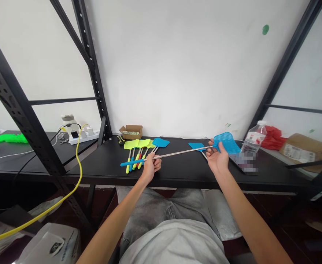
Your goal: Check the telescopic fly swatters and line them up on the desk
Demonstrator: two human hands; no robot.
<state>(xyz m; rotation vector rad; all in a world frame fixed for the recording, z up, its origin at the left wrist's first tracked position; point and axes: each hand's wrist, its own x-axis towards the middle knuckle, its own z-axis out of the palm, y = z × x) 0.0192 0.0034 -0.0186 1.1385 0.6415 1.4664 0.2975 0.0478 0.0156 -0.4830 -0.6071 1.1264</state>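
Held across the black tabletop is a long blue fly swatter (pixel 184 151) with a metal shaft, its blue handle to the left and its mesh head to the right. My left hand (pixel 150 165) is closed round the shaft just beside the handle. At the other end, my right hand (pixel 218 158) grips the base of the head between thumb and fingers. Several yellow-green fly swatters (pixel 143 143) and a blue-headed fly swatter (pixel 161 142) lie grouped behind my left hand. Another blue fly swatter (pixel 196 145) lies left of my right hand, partly covered.
A small open cardboard box (pixel 132 131) stands at the back left of the table (pixel 177 176). On the right are a plastic bottle (pixel 254 137), a dark flat device (pixel 240 165), a red bag (pixel 273 137) and a brown package (pixel 306 150). A yellow cable (pixel 80 168) hangs at left.
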